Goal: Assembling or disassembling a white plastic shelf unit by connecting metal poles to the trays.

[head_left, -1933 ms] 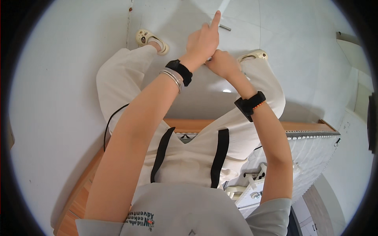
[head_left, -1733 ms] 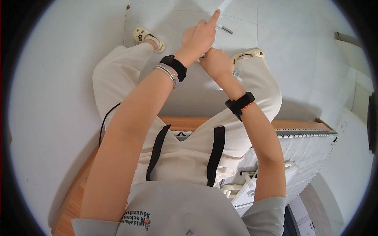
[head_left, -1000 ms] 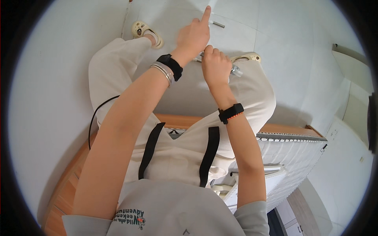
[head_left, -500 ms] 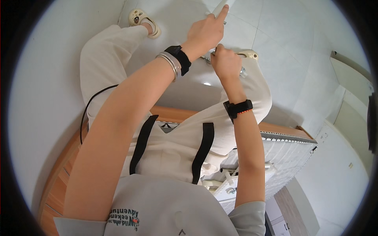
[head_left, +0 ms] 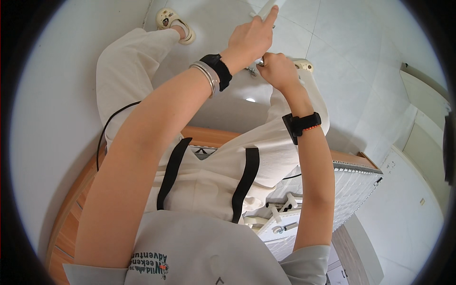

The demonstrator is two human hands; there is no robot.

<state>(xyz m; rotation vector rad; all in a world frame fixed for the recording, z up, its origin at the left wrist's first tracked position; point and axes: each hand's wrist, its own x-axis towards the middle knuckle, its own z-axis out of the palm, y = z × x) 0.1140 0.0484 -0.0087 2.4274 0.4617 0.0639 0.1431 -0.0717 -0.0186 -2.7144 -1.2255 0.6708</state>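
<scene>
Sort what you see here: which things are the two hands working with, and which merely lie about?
In hand: left hand on a white bar; right hand pinching a small metal part.

Lying about: white parts by the quilted white mattress; wooden frame.

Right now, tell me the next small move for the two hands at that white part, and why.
Probably keep the left hand steady on the white part and let the right hand go on working the small metal piece pinched at its fingertips. The two hands sit close together above the tiled floor, with the metal piece just under the left hand; what it fastens into is hidden.
</scene>
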